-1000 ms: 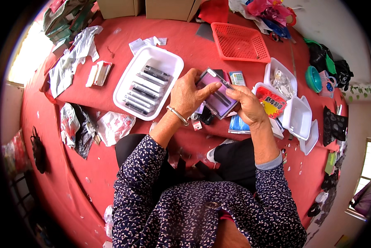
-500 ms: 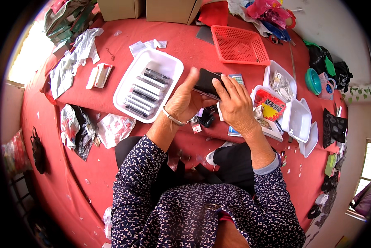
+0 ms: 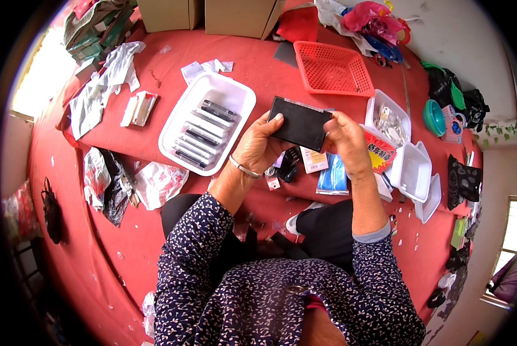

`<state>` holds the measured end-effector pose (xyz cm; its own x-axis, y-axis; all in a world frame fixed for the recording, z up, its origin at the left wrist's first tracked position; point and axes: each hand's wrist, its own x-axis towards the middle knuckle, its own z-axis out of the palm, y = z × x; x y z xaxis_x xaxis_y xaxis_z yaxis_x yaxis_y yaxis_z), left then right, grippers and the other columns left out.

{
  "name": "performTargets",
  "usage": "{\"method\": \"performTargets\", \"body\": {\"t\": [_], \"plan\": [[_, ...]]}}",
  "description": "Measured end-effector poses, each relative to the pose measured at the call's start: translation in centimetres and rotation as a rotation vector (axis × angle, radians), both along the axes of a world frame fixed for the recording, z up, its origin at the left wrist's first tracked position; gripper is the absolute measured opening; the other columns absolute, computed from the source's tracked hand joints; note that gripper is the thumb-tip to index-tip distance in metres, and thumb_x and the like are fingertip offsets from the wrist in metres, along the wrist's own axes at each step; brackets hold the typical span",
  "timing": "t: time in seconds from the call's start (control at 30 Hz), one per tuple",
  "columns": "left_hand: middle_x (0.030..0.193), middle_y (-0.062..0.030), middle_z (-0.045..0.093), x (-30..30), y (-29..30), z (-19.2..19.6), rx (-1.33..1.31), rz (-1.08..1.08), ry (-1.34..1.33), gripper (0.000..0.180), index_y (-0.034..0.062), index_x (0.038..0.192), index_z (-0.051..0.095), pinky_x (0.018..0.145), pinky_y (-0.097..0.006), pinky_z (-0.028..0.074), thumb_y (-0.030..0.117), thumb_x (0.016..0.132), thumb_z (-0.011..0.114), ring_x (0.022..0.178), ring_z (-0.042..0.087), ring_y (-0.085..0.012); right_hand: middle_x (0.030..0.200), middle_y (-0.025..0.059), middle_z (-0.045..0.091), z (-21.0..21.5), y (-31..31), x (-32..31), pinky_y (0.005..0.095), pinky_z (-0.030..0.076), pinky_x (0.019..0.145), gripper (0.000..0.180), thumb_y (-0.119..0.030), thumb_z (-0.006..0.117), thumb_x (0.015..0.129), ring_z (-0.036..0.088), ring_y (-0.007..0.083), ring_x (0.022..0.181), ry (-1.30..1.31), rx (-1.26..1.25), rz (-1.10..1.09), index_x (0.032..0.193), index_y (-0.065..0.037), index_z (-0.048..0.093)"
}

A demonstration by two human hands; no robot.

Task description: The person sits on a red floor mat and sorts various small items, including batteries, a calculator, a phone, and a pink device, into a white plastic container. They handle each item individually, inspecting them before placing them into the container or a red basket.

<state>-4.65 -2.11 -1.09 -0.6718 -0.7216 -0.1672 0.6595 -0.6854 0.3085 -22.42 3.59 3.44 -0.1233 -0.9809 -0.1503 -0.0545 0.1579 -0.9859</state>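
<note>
A flat, black rectangular case (image 3: 300, 122) is held between my two hands, its broad face turned up. My left hand (image 3: 256, 143) grips its left end, thumb on top. At the case's right end, my right hand (image 3: 348, 141) closes thumb and fingers on the edge. To the left stands a white plastic tub (image 3: 242, 95) with several slim cases (image 3: 205, 131), black and clear, on edge in a row. Below the held case lie a white printed card (image 3: 314, 160), a blue packet (image 3: 333, 175) and a small black object (image 3: 289, 167).
A red perforated basket (image 3: 334, 66) lies beyond my hands. To the right are a white box of clear plastic pieces (image 3: 390, 122), more white containers (image 3: 413, 167) and a red-yellow sign (image 3: 379, 151). Plastic bags (image 3: 160, 183) lie left; cardboard boxes (image 3: 238, 16) stand at the back.
The black case has turned from tilted to broad face up. My right hand has moved from over the case to its right edge, uncovering the card and blue packet.
</note>
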Motion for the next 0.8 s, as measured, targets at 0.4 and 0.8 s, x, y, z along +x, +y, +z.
{"method": "performTargets", "body": {"t": [0.4,0.8], "plan": [[0.084,-0.0076,0.060,0.0,-0.2,-0.4,-0.161,0.119,-0.424,0.047,0.0003,0.094,0.056,0.067,-0.027,0.046,0.045,0.087,0.043,0.078,0.057,-0.0157,0.081,0.0010,0.057,0.9,-0.2,0.1,0.0185,0.043,0.066,0.028,0.001,0.060,0.074,0.051,0.0052,0.074,0.102,-0.182,-0.065,0.102,0.001,0.053],[0.080,-0.0040,0.059,-1.6,3.3,-1.4,0.064,-0.204,-0.325,0.029,0.0049,0.097,0.055,0.046,-0.023,0.045,0.032,0.090,0.045,0.062,0.055,-0.0099,0.093,0.0055,0.060,0.3,-0.8,-0.3,0.0224,0.044,0.075,0.040,-0.013,0.061,0.079,0.055,0.0091,0.083,0.190,-0.081,-0.020,0.115,0.000,0.050]]}}
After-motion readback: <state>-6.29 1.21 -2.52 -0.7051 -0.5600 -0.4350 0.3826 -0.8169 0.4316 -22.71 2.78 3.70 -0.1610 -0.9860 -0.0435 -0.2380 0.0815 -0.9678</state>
